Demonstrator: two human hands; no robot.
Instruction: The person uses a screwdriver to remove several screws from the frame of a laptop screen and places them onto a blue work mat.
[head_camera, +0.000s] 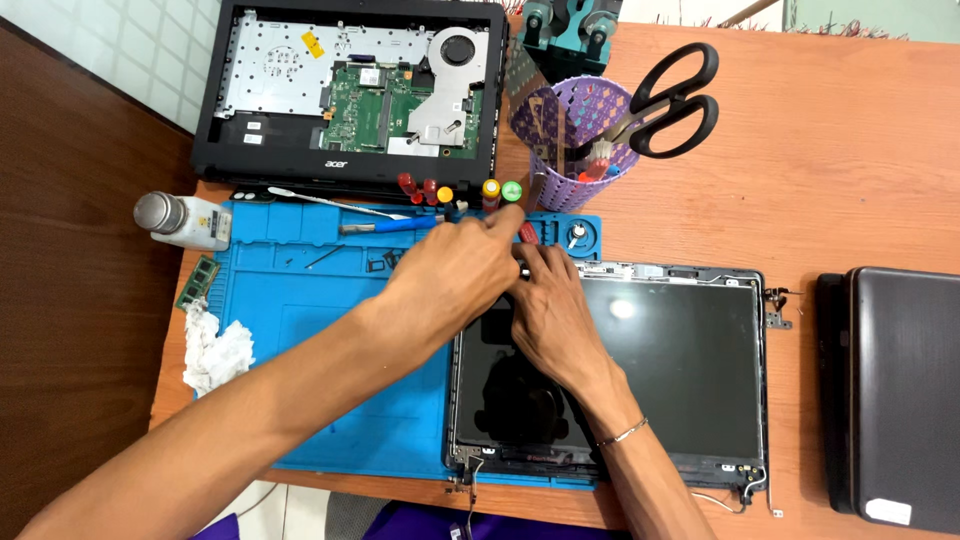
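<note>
Wood is making up the widest thing in view: an orange-brown tabletop (850, 170) is spreading under everything, with a dark brown panel and pale wall tiles lying beyond it on the far side from the laptop screen panel (660, 360), which is serving here as the landmark. A blue work mat (290, 330) is lying on the table to the left of the screen panel, and the panel's left edge is resting over the mat. Above the mat and up-left of the screen panel, an opened black laptop base (350, 90) is showing its green board and fan. To the right of the screen panel, well apart, a dark closed laptop (890, 390) is sitting at the table's edge. Above the screen panel a purple perforated cup (575, 140) is holding black-handled scissors (670, 100). Both hands are meeting at the screen panel's upper left corner: the left hand (450, 280) is reaching across from the mat with its forefinger stretched out and the other fingers curled, and the right hand (550, 315) is lying on the glass with fingers bent toward the same corner; whether either is pinching something I cannot tell, since the hands are covering that spot. A thin bracelet (625, 432) is circling the right wrist. Left of the screen panel, past the mat, a crumpled white cloth (215, 350) and a white bottle with a grey cap (185, 220) are lying, and a row of small screwdrivers with red, yellow and green caps (460, 190) is standing just above the panel's corner.
</note>
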